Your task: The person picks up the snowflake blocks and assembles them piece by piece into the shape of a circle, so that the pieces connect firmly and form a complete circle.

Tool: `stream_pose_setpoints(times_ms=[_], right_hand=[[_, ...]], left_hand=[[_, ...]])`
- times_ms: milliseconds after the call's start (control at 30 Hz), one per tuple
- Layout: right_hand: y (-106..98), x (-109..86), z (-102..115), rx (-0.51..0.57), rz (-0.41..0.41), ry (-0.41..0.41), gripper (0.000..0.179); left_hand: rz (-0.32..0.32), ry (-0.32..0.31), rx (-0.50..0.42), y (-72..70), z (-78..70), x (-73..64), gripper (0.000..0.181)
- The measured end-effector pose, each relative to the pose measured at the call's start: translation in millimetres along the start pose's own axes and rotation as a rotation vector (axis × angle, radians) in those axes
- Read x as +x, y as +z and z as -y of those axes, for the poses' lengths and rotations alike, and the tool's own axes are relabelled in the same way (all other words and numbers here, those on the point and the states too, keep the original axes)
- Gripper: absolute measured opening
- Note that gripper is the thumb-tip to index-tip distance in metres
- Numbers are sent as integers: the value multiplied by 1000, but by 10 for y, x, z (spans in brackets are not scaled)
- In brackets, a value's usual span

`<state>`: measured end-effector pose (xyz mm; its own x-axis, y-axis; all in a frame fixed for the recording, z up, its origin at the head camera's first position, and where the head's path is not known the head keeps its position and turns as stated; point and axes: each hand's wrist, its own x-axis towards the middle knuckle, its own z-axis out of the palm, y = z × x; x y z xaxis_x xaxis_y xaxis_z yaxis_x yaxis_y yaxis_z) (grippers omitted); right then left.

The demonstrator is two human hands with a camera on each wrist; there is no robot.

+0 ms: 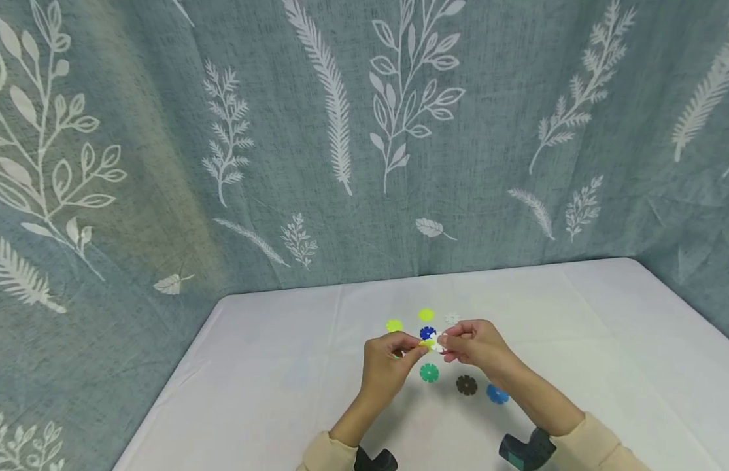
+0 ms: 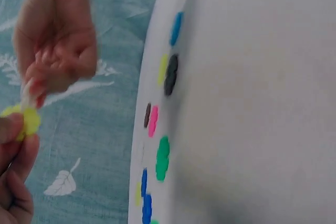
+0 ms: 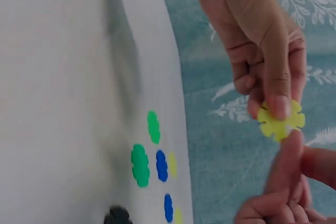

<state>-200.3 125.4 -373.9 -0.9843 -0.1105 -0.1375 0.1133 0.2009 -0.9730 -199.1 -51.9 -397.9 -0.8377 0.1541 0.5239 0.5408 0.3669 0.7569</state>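
Observation:
In the head view my left hand (image 1: pixel 386 369) pinches a yellow notched plastic disc (image 3: pixel 269 124) between thumb and fingers. Facing it, my right hand (image 1: pixel 480 345) pinches a white notched disc (image 1: pixel 437 343). The two discs meet edge to edge, held up over the table, and in the right wrist view the white one is mostly hidden behind fingertips. Just beyond the hands lies a dark blue disc (image 1: pixel 427 333). Nearer me are a green disc (image 1: pixel 429 373), a brown disc (image 1: pixel 467 385) and a blue disc (image 1: pixel 497 394).
Two yellow-green discs, one left (image 1: pixel 394 325) and one farther back (image 1: pixel 425 314), lie beyond the hands beside a white disc (image 1: pixel 452 318). A pink disc (image 2: pixel 153 121) shows in the left wrist view. The white-covered table (image 1: pixel 270 366) ends at a patterned curtain (image 1: pixel 364 248).

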Motion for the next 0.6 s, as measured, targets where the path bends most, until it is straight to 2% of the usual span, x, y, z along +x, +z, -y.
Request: stream_pose_setpoints(times_ms=[67, 133, 233, 300, 367, 467, 533, 600], right_hand=[[-5, 8, 0, -24, 11, -55, 23], [-32, 18, -13, -79, 19, -106, 22], [-98, 38, -54, -176, 66, -184, 21], [-129, 49, -90, -210, 113, -208, 20], [-144, 57, -121, -209, 161, -215, 20], [-140, 69, -153, -195, 218, -225, 21], [-165, 91, -173, -200, 251, -240, 23], [-248, 122, -210, -254, 271, -272, 25]], left_hand=[[36, -9, 0, -14, -18, 12, 6], [120, -40, -26, -38, -20, 40, 10], [273, -136, -115, -83, 4, 96, 15], [336, -194, -163, -100, 41, 129, 19], [379, -247, -200, -102, 64, 147, 22], [430, -281, -214, -80, 79, 155, 24], [446, -311, -215, -69, 78, 146, 24], [440, -336, -211, -63, 91, 133, 23]])
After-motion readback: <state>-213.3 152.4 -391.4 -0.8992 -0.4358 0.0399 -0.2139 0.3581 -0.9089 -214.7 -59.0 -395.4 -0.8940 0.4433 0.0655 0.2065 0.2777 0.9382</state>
